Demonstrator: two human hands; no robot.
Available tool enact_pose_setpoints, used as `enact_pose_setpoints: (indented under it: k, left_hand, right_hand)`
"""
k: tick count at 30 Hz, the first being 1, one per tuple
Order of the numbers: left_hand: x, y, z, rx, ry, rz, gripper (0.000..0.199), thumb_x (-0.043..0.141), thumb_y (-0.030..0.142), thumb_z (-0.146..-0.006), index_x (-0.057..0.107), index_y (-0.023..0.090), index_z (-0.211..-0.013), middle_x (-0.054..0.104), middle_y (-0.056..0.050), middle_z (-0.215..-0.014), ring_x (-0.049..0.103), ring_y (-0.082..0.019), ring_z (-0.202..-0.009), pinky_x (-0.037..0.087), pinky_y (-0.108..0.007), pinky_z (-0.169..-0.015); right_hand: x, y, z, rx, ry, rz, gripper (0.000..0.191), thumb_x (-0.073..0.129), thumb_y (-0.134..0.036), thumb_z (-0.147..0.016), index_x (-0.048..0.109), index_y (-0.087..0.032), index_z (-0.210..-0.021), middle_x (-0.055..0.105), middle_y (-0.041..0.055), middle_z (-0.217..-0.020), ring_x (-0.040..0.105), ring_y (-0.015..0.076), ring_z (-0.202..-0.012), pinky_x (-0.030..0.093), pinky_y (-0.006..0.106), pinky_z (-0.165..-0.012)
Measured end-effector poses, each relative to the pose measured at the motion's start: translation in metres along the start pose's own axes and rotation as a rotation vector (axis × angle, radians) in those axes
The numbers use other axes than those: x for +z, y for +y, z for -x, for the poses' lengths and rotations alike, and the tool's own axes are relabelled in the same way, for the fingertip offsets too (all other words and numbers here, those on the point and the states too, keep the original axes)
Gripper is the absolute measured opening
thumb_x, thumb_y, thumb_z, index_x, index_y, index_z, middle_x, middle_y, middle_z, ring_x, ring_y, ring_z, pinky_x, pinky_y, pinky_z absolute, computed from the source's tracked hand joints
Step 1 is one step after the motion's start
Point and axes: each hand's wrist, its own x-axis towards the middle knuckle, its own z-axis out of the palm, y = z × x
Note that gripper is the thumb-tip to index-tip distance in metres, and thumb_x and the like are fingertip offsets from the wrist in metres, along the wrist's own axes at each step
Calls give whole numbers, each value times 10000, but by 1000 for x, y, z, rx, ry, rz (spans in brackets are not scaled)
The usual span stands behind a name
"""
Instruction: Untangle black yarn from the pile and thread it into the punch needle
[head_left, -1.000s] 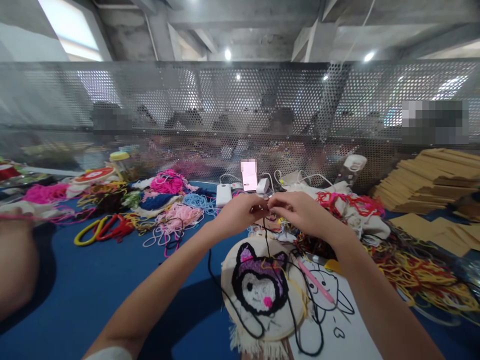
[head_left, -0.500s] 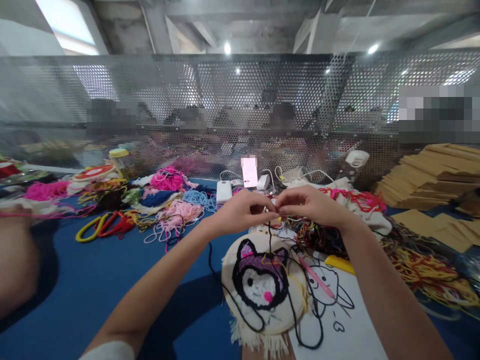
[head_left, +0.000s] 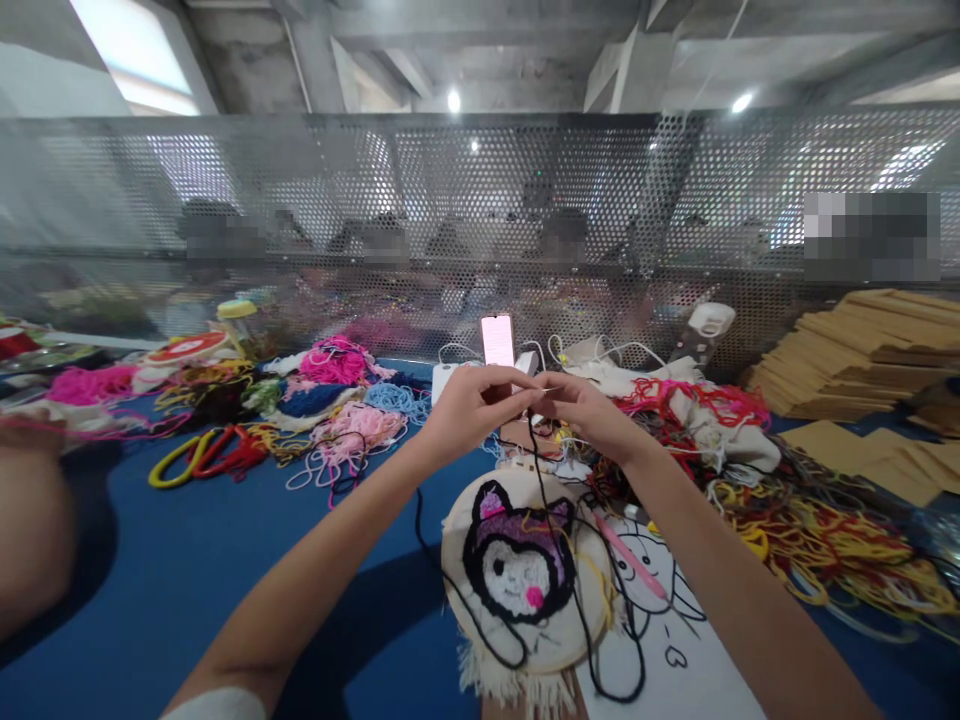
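Note:
My left hand is closed in a pinch on black yarn, which hangs from its fingertips toward the embroidery hoop. The fingers of my right hand are also pinched, meeting the left fingertips; a thin pale sliver shows there, too small to name. Below both hands lies the round hoop, its cream cloth worked with a purple, black and white animal face. Loops of black yarn trail over the hoop and its fringe. Beside it, a pink pen-like tool rests on a paper with a line drawing.
Red and yellow scissors lie at left, near another person's blurred arm. Yarn heaps spread behind. A phone stands upright by a perforated metal screen. Brown envelopes are stacked at right.
My right hand has moved left and slightly lower, so its fingertips now meet and overlap the left ones. The left hand has shifted only slightly. The hoop stays put.

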Motion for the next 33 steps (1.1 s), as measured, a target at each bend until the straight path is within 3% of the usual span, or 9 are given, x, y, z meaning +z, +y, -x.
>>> enact_pose_setpoints:
  k: [4,8,12,20,26,33]
  left_hand:
    - [-14,-5,-4,-86,74,15,231,567,342,-791,684,142,-803,517,3,-532,357,-76,-472,246,-223,-437]
    - [-31,-18,-8,-133,147,-112,236,574,349,-778,693,146,-767,444,24,-480,303,-73,-457,203,-228,-426]
    - [-43,-35,-12,-174,140,-191,253,568,357,-771,697,140,-757,435,22,-488,284,-75,-467,187,-234,-431]
    - [-54,-58,-15,-232,103,-209,249,563,350,-752,685,134,-752,434,30,-498,289,-71,-471,191,-227,-446]
    - [-55,-61,-18,-298,127,-34,222,590,338,-726,652,128,-764,514,4,-569,382,-77,-507,257,-207,-468]
    - [-54,-51,-15,-459,31,354,163,634,309,-709,637,150,-745,364,54,-484,263,-45,-399,136,-213,-405]
  right_hand:
    - [24,10,-7,73,-71,-277,252,576,-387,-812,529,-215,-991,628,36,-871,597,144,-795,443,327,-775]
    - [37,15,-8,207,-90,-213,251,521,-416,-847,515,-189,-953,574,-4,-655,534,102,-566,416,252,-571]
    - [32,17,-9,215,-42,-8,230,500,-387,-860,558,-164,-848,400,-67,-500,327,52,-420,242,202,-408]
    - [11,18,-12,213,19,98,229,467,-372,-864,508,-173,-759,237,-113,-414,153,52,-361,90,227,-383]
    - [19,39,-14,287,-123,108,280,463,-406,-843,537,-153,-747,304,-102,-394,205,59,-376,152,216,-410]
    - [23,53,-13,331,-148,115,330,468,-458,-830,544,-141,-782,330,-97,-422,233,62,-398,172,219,-436]
